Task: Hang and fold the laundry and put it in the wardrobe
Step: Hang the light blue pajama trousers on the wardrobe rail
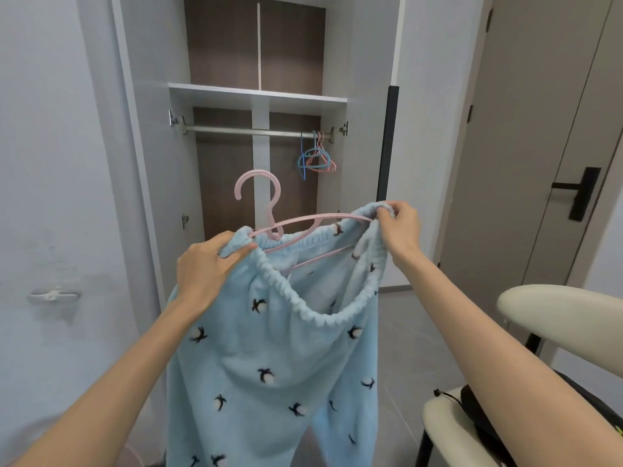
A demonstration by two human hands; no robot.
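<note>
Head view: left hand [205,264] and right hand [399,227] clench waistband of blue pants [269,348], legs hanging straight down.

The light-blue fleece trousers [269,348], printed with dark bird motifs, hang legs-down below and in front of the wardrobe rail [249,131]. Their elastic waistband is stretched across a pink hanger [259,173], which is tilted with its hook uppermost.

You face a pale grey wall [50,163], grey floor [414,348] below. Cream chair [556,311] at your right; beige door [539,129], black handle [580,193], behind it.
</note>
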